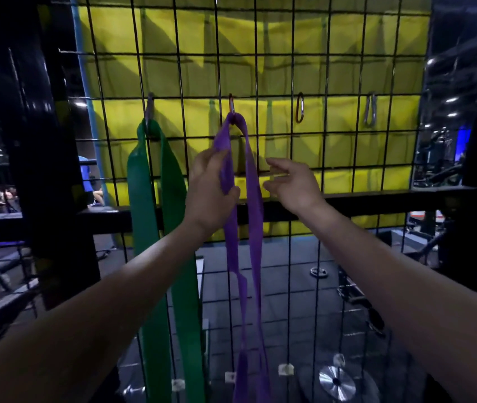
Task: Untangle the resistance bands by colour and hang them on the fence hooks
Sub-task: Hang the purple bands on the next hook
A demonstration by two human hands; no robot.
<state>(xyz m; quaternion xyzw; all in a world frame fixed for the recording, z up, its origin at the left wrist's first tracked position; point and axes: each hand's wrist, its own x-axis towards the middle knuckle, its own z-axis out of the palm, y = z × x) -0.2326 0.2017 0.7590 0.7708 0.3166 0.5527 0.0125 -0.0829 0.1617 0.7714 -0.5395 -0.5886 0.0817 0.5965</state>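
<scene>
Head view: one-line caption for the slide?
Left hand grips the purple band hung on a carabiner; green band hangs beside it, right hand open.

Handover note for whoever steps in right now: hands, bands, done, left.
Left hand: grips one strand of the purple band, just below its hook.
Right hand: open, holding nothing, right of the purple band.
Green band: hangs from the grey carabiner on the wire fence.
Purple band: looped on the red carabiner, partly twisted lower down.
Done: green and purple are hung.
Left: release purple, maybe straighten it. Orange carabiner and silver carabiner are free; no other bands in view.
</scene>
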